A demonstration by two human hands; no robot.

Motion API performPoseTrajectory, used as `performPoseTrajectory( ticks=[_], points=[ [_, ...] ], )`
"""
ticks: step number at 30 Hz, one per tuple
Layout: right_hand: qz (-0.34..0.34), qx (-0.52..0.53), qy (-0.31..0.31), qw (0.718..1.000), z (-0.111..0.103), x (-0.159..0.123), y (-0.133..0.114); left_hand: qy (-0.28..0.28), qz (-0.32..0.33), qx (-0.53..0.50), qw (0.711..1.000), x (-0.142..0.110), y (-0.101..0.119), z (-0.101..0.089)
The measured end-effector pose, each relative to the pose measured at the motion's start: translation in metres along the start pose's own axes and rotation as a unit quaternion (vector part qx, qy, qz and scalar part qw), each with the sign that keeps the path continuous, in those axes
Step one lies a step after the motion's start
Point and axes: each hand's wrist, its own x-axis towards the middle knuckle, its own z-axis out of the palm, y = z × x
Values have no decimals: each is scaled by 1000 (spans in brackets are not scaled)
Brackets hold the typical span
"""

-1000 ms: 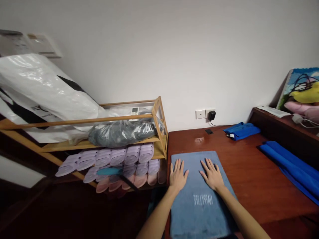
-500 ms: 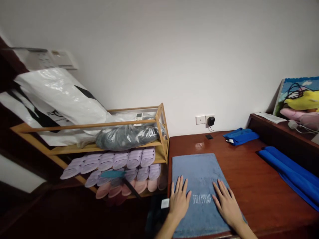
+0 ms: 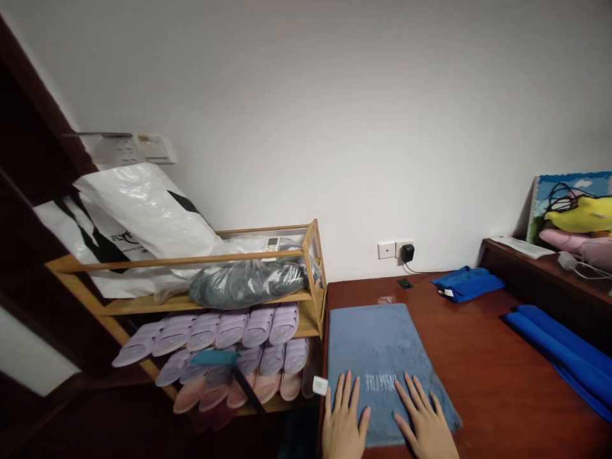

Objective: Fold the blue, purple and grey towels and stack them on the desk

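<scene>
A blue-grey plush towel (image 3: 373, 338) lies flat as a long rectangle on the red-brown tabletop (image 3: 482, 376), with white "HAPPY LIFE" lettering facing away from me. A white label (image 3: 320, 385) sticks out past its left edge. My left hand (image 3: 344, 417) rests palm down on the towel's near left part, fingers spread. On the near right part, beside the lettering, my right hand (image 3: 424, 417) also lies palm down with its fingers apart. Neither hand grips anything. Both wrists are cut off by the bottom of the picture.
At left stands a wooden rack (image 3: 313, 274) with plastic bags (image 3: 143, 210) and rows of slippers (image 3: 258, 325). Two blue folded cloths (image 3: 471, 284) lie at right below a raised shelf (image 3: 516, 268). A black plug (image 3: 407, 253) sits in the wall socket.
Both hands have slid toward me over the towel, from its far half to its near end. The label has come into sight at the left edge. The view has tilted upward.
</scene>
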Motion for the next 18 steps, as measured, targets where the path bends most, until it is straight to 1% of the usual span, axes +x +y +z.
performPoseTrajectory(
  ticks=[2, 4, 6, 8, 11, 14, 18],
  points=[
    [-9, 4, 10, 1000, -12, 20, -7, 12, -13, 9, 1000, 22, 4, -18],
    [-17, -1, 32, 999, -15, 30, -13, 26, -8, 12, 1000, 31, 6, -26],
    [-6, -12, 51, 999, -9, 30, -16, 23, 14, 3, 1000, 29, 4, -23],
    [29, -22, 53, 998, 3, 29, -15, 0, 31, -9, 999, 22, 0, -12],
    [64, -25, 39, 997, 20, 38, -10, -23, 22, -15, 999, 23, -9, 4],
    [75, -26, 25, 997, 27, 64, -7, -28, 2, -17, 999, 46, -18, 9],
    [81, -35, 2, 996, 30, 105, -8, -51, 0, -25, 998, 86, -36, 7]
  ],
)
